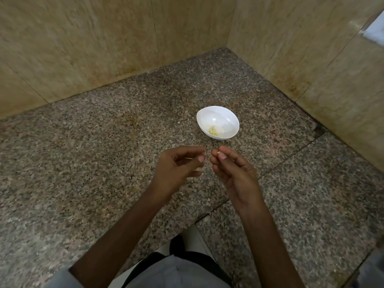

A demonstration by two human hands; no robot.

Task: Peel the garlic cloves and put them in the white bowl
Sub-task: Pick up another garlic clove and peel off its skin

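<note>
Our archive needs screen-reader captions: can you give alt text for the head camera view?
A right hand pinches a small pale garlic piece above a speckled granite counter, the left hand curled close beside it. Just beyond stands a white bowl holding a few peeled cloves.

Your right hand (pixel 232 171) pinches a small pale garlic clove (pixel 218 152) between thumb and forefinger. Your left hand (pixel 178 169) is just beside it, its fingers (pixel 193 150) curled and thumb meeting forefinger; whether they hold anything is too small to tell. Just beyond your fingers the white bowl (pixel 228 119) stands on the speckled desk (pixel 104 163), with peeled cloves (pixel 213 130) inside.
</note>
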